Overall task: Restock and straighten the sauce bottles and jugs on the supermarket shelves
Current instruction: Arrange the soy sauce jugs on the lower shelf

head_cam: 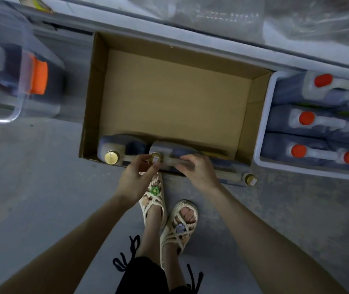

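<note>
The cardboard box [175, 98] is mostly bare; a dark gold-capped jug [169, 148] stands against its near wall. The left hand [136, 177] pinches the cap [156, 158], the right hand [197, 168] grips the handle [171, 161].

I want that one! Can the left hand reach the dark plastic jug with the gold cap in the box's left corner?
Probably yes. The left hand, holding the middle jug, is beside the dark gold-capped corner jug; the open cardboard box covers nothing.

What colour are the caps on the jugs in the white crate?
Orange-red caps, best seen in the head view.
</note>
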Available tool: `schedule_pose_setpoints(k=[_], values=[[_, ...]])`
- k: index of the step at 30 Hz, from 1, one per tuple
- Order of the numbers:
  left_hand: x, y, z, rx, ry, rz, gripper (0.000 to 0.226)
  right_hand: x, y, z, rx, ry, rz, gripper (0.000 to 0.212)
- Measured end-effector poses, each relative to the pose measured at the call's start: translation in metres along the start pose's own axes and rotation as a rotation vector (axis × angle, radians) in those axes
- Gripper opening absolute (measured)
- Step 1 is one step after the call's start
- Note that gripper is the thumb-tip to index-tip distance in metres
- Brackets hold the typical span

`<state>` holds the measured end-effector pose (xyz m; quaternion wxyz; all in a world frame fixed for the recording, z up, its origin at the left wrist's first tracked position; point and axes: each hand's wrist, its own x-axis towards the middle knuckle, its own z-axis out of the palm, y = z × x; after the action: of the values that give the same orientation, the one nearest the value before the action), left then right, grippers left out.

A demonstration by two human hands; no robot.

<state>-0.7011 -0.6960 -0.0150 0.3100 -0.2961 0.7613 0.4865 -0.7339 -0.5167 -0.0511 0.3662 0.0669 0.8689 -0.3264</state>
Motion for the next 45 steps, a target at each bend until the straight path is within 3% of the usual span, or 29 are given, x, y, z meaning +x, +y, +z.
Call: schedule_pose_setpoints(k=[8,15,19,24,28,32,38,45], values=[[0.005,0.003,-0.016,0.023,0.023,-0.008,0.046,0.011,-0.011,-0.002,-0.206,-0.229,0.103,0.038],[0.005,0.014,-0.028,0.030,0.044,0.038,0.045,-0.005,-0.026,-0.006,-0.115,-0.184,0.100,0.036],[-0.008,0.027,-0.036,-0.025,0.068,0.079,0.048,-0.020,-0.040,-0.030,-0.009,-0.154,0.074,0.024],[-0.038,0.061,-0.052,-0.067,-0.004,0.157,0.047,-0.052,-0.072,-0.074,0.163,-0.108,0.050,0.029],[-0.075,0.112,-0.075,-0.064,-0.117,0.250,0.075,-0.100,-0.117,-0.139,0.258,-0.099,0.034,0.031],[-0.128,0.179,-0.099,0.019,-0.153,0.434,0.093,-0.154,-0.164,-0.217,0.255,0.046,-0.071,0.033],[-0.222,0.298,-0.141,0.058,-0.206,0.646,0.106,-0.265,-0.246,-0.337,0.250,0.188,-0.240,0.033],[-0.395,0.455,-0.191,-0.011,-0.212,0.960,0.085,-0.445,-0.362,-0.482,0.184,0.458,-0.488,0.042]])
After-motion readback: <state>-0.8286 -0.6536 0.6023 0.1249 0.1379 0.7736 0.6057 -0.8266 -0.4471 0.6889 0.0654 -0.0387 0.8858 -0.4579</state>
